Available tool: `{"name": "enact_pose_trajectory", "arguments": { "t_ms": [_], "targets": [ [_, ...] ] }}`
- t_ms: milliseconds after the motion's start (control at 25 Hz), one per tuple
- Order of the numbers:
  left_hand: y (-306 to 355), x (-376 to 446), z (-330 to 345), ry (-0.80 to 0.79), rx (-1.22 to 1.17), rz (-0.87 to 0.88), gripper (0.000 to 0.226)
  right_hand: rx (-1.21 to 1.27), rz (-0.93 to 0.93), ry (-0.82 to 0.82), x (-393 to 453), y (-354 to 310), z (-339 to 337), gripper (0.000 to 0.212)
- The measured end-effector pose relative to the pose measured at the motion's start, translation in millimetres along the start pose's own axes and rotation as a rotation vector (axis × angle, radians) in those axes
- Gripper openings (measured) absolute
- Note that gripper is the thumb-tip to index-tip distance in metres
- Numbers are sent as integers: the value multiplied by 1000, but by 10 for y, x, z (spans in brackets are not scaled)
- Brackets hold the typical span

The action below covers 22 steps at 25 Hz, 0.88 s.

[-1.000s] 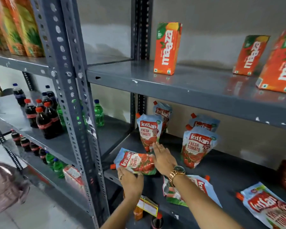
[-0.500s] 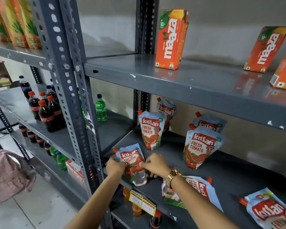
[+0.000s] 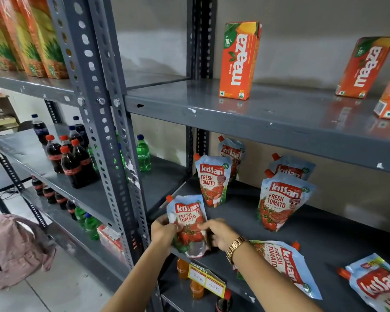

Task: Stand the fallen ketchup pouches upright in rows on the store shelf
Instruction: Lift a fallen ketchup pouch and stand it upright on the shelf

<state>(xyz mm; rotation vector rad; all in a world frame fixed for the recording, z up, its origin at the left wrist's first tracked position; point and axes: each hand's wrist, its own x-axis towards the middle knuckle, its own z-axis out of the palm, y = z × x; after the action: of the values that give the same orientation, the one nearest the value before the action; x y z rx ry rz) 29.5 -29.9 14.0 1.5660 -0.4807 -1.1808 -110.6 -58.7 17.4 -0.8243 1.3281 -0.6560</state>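
A Kissan ketchup pouch stands almost upright at the front left corner of the grey shelf. My left hand grips its left side and my right hand holds its right side near the base. Behind it a second pouch stands upright, with a third at the back. To the right, another pair of pouches stand one behind the other. Two pouches lie flat near the front edge: one just beyond my right wrist, one at the far right.
Orange Maaza juice cartons stand on the shelf above. A perforated steel upright borders the shelf on the left. Cola and green soda bottles fill the neighbouring rack. A price tag hangs off the front edge. A pink backpack lies on the floor.
The front-left pouch was lying flat one second ago; both hands have gripped it and tipped it up to nearly upright. The camera view shifted slightly.
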Motion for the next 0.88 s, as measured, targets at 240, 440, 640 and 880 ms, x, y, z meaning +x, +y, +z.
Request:
{"name": "enact_pose_trajectory", "arguments": {
  "t_ms": [240, 440, 640, 880],
  "targets": [
    [363, -10, 8, -22, 14, 338, 57, -44, -444, 140, -140, -74, 279, 33],
    [392, 0, 30, -70, 42, 406, 54, -259, -528, 268, -5, 120, 383, 31],
    [368, 81, -35, -47, 34, 344, 49, -472, -482, 186, 16, 178, 408, 34],
    [290, -56, -4, 131, -76, 273, 40, -725, -426, 89, -121, 75, 174, 50]
  ]
}}
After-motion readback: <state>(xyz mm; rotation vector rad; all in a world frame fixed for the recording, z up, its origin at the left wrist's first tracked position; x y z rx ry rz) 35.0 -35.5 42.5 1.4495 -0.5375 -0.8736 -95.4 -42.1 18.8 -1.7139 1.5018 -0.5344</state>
